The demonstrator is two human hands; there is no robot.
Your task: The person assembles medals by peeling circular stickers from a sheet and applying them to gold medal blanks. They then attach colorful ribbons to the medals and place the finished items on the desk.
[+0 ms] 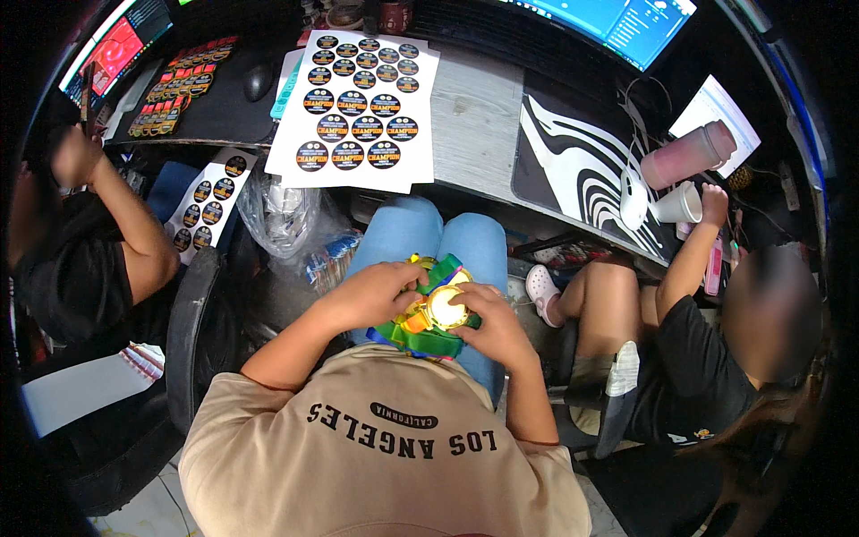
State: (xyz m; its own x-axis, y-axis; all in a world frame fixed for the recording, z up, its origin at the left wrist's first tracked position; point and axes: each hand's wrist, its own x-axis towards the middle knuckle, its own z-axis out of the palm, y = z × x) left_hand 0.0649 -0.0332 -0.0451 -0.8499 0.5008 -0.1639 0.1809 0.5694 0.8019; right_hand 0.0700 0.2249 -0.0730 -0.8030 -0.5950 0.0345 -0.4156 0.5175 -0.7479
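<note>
A shiny gold medal [446, 307] lies over my lap, on a pile of green, yellow and blue ribbons [431, 342]. My right hand [494, 328] grips the medal's right edge, thumb and fingers around its rim. On the other side, my left hand [383, 294] has its fingers bent onto the yellow and orange ribbon beside the medal. Its fingertips are partly lost among the folds. More gold pieces show between the ribbons, too covered to make out fully.
Sheets of round black stickers [358, 94] overhang the desk edge ahead. Left of them are a black mouse [258, 82] and rows of medals [161, 116]. A striped mouse pad [573, 161], white cup [680, 204] and pink tumbler [684, 157] stand right. People sit on both sides.
</note>
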